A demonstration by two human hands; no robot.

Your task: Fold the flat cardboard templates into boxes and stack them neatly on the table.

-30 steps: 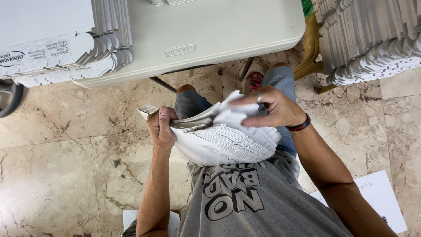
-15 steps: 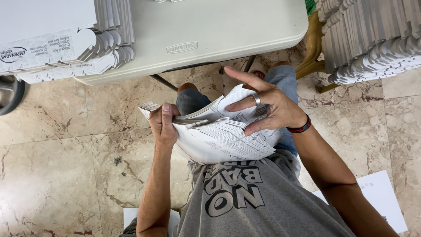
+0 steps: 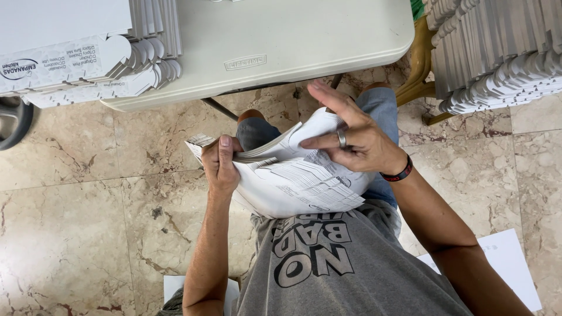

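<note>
I see my left hand point(image 3: 219, 167) at centre frame, fingers curled and thumb pressed down, clamped on the left edge of a sheaf of flat white cardboard blanks point(image 3: 295, 184). The sheaf lies across my lap, just below the table point(image 3: 304, 47) edge, bowed upward in the middle, its top blank printed with fine dark lines. My right hand point(image 3: 357, 143) rests on the sheaf's upper right part: fingers spread apart and mostly straight, palm against the top blank, not closed around anything. It wears a ring on one finger and a dark band at the wrist.

In the upper left of the frame, a stack point(image 3: 76, 52) of the same flat blanks sits on the pale folding table, scalloped tabs fanned at its right edge. In the upper right, a second, taller pile point(image 3: 497, 52) of blanks rests on a yellow chair point(image 3: 418, 70), well apart from my hands. None of the blanks is folded into a box, so nothing holds contents.

Two white sheets point(image 3: 509, 263) lie on the marble floor point(image 3: 88, 234) along the bottom edge.
</note>
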